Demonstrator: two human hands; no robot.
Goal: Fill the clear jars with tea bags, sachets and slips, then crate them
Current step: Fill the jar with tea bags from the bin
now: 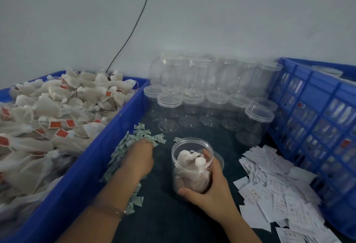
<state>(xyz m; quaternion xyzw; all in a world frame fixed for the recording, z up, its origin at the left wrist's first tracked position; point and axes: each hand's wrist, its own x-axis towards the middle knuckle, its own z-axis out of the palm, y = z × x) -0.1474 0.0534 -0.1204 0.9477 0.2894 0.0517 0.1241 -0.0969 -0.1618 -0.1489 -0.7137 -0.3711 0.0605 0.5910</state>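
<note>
The work is partway through. One open jar (189,167) stands on the dark table, between the sachets (146,134) and the slips (279,194). The right hand (210,190) wraps around its side, thumb across the front. It already holds tea bags; no sachet or slip shows inside it. The left hand (138,158) lies palm-down on the sachet pile, so a sachet is probably the next thing in.

The crate (317,117) at the right seems to hold filled jars behind its lattice. Many empty jars (202,98) wait at the back, and the bin (92,165) is heaped with tea bags (48,117), so much is left.

The left fingertips are blurred against the sachets; it cannot be told whether they pinch one. The crate's contents are glimpsed only through its holes, and its count is unreadable.
</note>
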